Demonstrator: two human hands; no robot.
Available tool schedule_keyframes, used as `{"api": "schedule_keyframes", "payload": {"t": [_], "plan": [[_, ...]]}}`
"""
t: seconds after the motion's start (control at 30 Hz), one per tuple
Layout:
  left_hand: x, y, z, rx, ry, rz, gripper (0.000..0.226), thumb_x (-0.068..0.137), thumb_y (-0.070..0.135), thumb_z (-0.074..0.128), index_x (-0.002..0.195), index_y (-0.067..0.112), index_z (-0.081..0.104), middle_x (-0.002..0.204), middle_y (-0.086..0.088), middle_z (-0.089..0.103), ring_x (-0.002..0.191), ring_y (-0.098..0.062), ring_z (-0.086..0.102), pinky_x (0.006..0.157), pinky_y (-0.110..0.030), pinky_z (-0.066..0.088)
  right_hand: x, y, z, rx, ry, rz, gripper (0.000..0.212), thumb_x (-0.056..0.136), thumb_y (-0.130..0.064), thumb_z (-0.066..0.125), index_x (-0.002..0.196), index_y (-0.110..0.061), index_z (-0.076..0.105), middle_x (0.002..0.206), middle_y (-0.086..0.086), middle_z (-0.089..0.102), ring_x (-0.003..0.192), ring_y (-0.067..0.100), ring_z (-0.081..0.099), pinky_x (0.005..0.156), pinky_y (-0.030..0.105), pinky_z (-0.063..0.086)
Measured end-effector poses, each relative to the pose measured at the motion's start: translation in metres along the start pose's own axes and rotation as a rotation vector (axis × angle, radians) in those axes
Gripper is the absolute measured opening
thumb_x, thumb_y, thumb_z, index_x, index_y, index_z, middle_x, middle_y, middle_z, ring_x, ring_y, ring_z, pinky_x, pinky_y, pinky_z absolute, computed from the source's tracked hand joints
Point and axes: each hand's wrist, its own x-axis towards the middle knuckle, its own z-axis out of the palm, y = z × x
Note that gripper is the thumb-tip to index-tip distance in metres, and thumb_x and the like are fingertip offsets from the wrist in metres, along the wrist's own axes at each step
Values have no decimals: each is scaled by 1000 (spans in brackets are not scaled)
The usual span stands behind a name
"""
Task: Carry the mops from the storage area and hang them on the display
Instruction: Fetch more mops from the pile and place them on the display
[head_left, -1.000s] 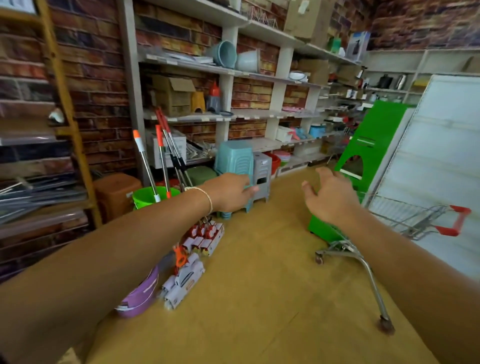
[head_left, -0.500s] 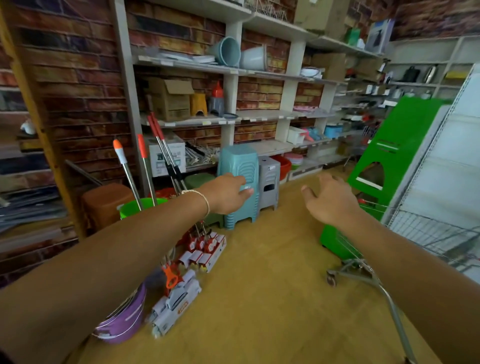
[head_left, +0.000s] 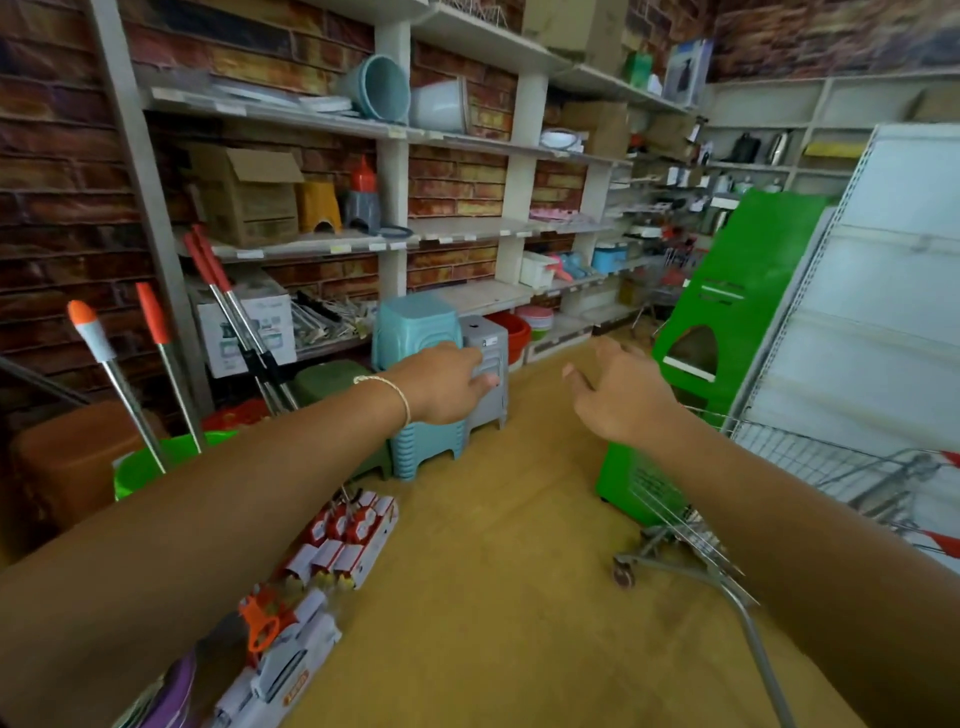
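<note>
Fingers loose and empty on both hands, reaching forward.
Left hand (head_left: 447, 382) and right hand (head_left: 621, 397) hold nothing; the view has closed in, so the mops (head_left: 156, 364) leaning near left are nearer, still ungrasped.

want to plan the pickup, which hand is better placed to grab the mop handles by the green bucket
Left, probably. The left hand is open and empty on the same side as the mop handles, which stand over the green bucket. The right hand, also open, hovers nearer the shopping cart, across the aisle.
</note>
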Motion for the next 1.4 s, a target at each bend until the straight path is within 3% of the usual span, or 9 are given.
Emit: {"api": "schedule_keyframes", "payload": {"t": [0.4, 0.5, 0.57, 0.67, 0.8, 0.9, 1.0, 1.13, 1.4], "plan": [[198, -88, -17, -52, -20, 27, 51, 101, 45, 35, 138, 10, 43, 141, -12, 48, 124, -29, 48, 98, -34, 38, 197, -2, 36, -20, -4, 82, 64, 102, -47, 43, 154, -14, 27, 144, 24, 45, 135, 43, 39, 107, 47, 42], [239, -103, -18, -63, -17, 22, 51, 102, 43, 35, 139, 9, 42, 142, -13, 47, 126, -29, 47, 100, -34, 37, 233, 2, 42, 2, 25, 85, 62, 101, -46, 45, 151, -13, 31, 134, 24, 54, 132, 41, 44, 103, 46, 45], [263, -109, -12, -83, -17, 30, 46, 102, 40, 36, 133, 9, 47, 134, -13, 53, 116, -27, 51, 92, -33, 38, 254, 7, 47, -1, 33, 81, 60, 102, -45, 44, 149, -11, 34, 134, 23, 54, 130, 39, 47, 106, 45, 43], [296, -113, -2, -114, -19, 58, 31, 101, 32, 40, 107, 6, 55, 104, -12, 55, 90, -21, 48, 78, -32, 37, 284, 16, 55, 1, 39, 105, 60, 102, -46, 44, 149, -10, 35, 140, 25, 49, 128, 41, 48, 107, 46, 43], [338, -113, 9, -119, -3, 89, 16, 101, 28, 41, 94, 16, 46, 91, -7, 48, 82, -19, 44, 74, -32, 37, 329, 35, 74, 10, 39, 102, 60, 101, -45, 45, 149, -9, 35, 136, 25, 52, 129, 41, 47, 107, 45, 43], [372, -115, 21, -94, -18, 75, 23, 102, 32, 40, 97, 12, 50, 95, -10, 52, 85, -20, 48, 77, -31, 38, 366, 52, 89, 6, 22, 83, 61, 102, -45, 44, 150, -9, 33, 133, 22, 55, 135, 39, 41, 108, 44, 41], [412, -119, 34, -89, -51, 27, 39, 102, 37, 37, 122, 8, 54, 123, -13, 57, 108, -26, 53, 90, -32, 39, 409, 70, 101, 9, -9, 53, 62, 103, -44, 43, 151, -7, 31, 141, 21, 51, 139, 38, 37, 111, 43, 36], [472, -121, 42, -57, -53, -35, 55, 102, 42, 35, 148, 11, 32, 151, -11, 38, 136, -28, 38, 109, -32, 30, 474, 96, 108, 37, -31, 3, 60, 103, -42, 43, 149, -5, 32, 138, 22, 54, 138, 38, 38, 111, 44, 37], [574, -133, 48, -79, 7, -172, 48, 101, 43, 37, 137, 12, 43, 137, -15, 50, 123, -29, 48, 99, -35, 39, 604, 132, 119, 103, -16, -127, 51, 99, -48, 49, 138, -15, 48, 135, 16, 55, 123, 34, 52, 101, 45, 48]]}}
